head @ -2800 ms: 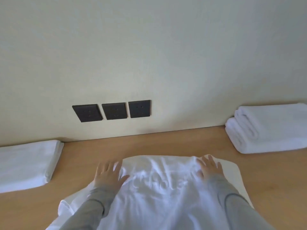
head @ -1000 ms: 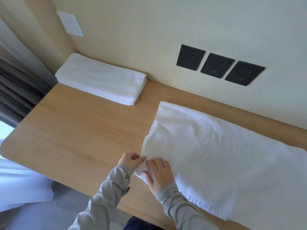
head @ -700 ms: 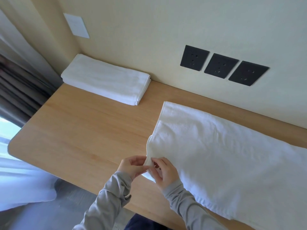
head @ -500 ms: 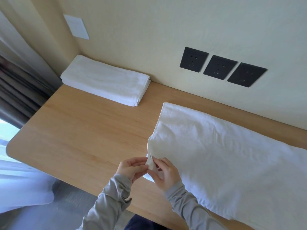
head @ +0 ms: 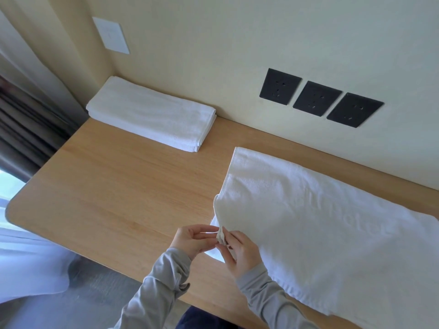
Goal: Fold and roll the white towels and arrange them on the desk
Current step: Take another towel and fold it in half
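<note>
A large white towel (head: pixel 320 222) lies spread flat on the wooden desk (head: pixel 130 186), reaching from the middle to the right edge of view. Its near-left corner is lifted off the desk. My left hand (head: pixel 192 239) and my right hand (head: pixel 240 251) both pinch that corner between thumb and fingers, close together near the desk's front edge. A second white towel (head: pixel 152 112), folded into a flat rectangle, rests at the back left against the wall.
Three black wall sockets (head: pixel 317 98) sit above the desk's back edge. A white switch plate (head: pixel 110 35) is on the side wall at the left. Dark curtains (head: pixel 26 119) hang left of the desk. White bedding (head: pixel 26 260) lies below the desk's rounded left corner.
The view swung left from facing the wall. Both hands left the flat towel top and took hold of its near-left corner, lifting it slightly over the last second.
</note>
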A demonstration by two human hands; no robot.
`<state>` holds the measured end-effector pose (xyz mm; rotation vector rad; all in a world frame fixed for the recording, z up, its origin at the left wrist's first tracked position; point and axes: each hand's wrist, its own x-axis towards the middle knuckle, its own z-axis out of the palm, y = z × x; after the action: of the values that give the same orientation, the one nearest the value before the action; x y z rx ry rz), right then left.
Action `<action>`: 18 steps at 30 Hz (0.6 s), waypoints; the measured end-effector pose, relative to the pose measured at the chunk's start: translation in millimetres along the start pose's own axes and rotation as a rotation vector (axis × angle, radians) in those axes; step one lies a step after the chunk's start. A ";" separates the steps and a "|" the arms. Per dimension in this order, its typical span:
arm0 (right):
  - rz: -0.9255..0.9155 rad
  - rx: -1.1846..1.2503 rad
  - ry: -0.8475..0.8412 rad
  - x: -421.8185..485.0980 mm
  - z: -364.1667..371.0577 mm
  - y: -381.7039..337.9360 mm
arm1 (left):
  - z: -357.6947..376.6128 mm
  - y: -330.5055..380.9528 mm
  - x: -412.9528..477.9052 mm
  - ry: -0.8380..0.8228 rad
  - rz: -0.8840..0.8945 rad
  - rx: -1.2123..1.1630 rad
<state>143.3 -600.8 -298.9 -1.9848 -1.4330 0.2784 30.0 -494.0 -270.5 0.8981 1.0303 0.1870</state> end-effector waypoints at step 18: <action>-0.018 -0.155 0.595 31.3 -85.1 -11.5 | 2.5 -23.3 34.4 0.197 -0.194 0.694</action>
<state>191.1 -603.5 -221.0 -1.9444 -1.1030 -0.4148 44.3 -492.2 -309.6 1.4116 1.3914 -0.2710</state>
